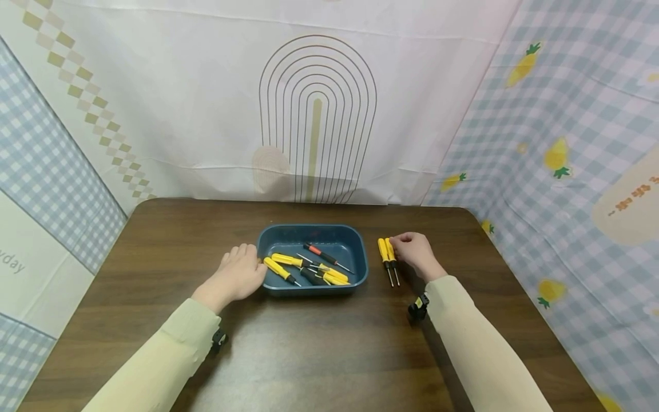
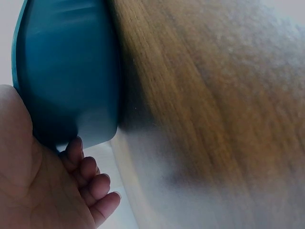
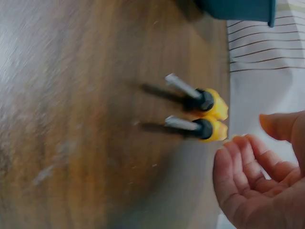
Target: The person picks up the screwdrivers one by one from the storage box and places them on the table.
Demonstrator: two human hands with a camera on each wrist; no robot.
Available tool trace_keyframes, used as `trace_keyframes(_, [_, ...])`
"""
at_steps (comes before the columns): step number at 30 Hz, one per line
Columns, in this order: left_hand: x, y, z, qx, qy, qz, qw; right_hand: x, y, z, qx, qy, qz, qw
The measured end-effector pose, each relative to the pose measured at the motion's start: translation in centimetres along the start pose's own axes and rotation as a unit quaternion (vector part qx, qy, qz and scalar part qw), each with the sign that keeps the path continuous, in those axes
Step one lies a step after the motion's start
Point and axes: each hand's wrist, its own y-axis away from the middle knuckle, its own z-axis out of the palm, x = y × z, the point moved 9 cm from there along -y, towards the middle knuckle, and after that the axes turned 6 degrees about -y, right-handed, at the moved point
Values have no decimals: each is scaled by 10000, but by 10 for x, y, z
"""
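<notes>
My left hand [image 1: 238,272] grips the left rim of a blue plastic bin [image 1: 313,290]; in the left wrist view its curled fingers [image 2: 97,186] lie at the bin's outer corner. Inside the bin are several screwdrivers, mostly with yellow handles, and one black-and-red screwdriver [image 1: 327,257]. To the right of the bin, two yellow-handled screwdrivers lie side by side on the table, a left one [image 1: 384,252] and a right one [image 1: 392,258], shafts towards me. My right hand [image 1: 416,252] is beside the right one's handle, its thumb apart from its loosely bent fingers and nothing between them.
The brown wooden table [image 1: 309,355] has its back edge against a white patterned cloth [image 1: 206,114]. A blue checked cloth [image 1: 582,171] hangs along the right side. Both wrists carry small black cameras.
</notes>
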Motion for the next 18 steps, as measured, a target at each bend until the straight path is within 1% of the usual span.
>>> trace_keyframes(4, [-1,0,0,14,-7,-3,10000,-18,1,2,54,-122,-345,9993])
trace_keyframes(9, [-2,1,0,28,-3,-11,10000,-47,9,13,-108,-489,-765,9958])
trace_keyframes(12, [-2,1,0,37,-8,-7,10000,-61,15,24,-275,-593,-895,9938])
trace_keyframes(18, [-3,0,0,52,-20,-3,10000,-83,23,43,-429,-586,-1080,9915])
